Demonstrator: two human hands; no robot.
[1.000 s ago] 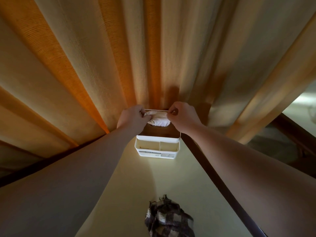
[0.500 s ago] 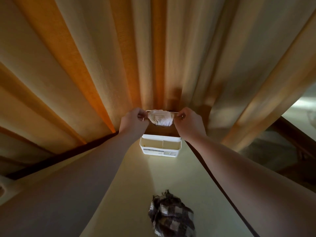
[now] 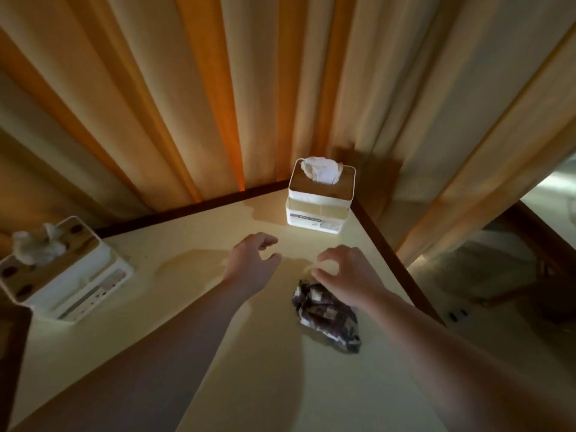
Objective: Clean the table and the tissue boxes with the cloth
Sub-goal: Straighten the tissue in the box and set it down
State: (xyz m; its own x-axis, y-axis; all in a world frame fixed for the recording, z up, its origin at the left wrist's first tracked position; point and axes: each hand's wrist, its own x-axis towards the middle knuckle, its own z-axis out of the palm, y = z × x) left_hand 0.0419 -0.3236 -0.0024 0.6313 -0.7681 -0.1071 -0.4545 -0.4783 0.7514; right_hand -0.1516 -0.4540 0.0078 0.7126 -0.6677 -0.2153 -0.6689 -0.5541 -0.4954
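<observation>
A white tissue box (image 3: 318, 210) with a wooden lid and a tissue poking out stands in the far corner of the pale table (image 3: 193, 307). A second white tissue box (image 3: 62, 275) sits at the left edge. The crumpled checked cloth (image 3: 327, 316) lies on the table to the right. My left hand (image 3: 249, 263) hovers over the table with fingers loosely curled and holds nothing. My right hand (image 3: 346, 269) hovers just above the far end of the cloth, fingers spread and bent, empty.
Striped orange and cream curtains (image 3: 218, 88) hang behind the table on both far sides. A dark wooden trim (image 3: 396, 263) runs along the table's edges. To the right, below the table, lies the floor (image 3: 486, 269) with dim furniture.
Both hands have let go of the far tissue box and drawn back towards me. The box now stands alone in the corner. The view has widened, bringing the left box in.
</observation>
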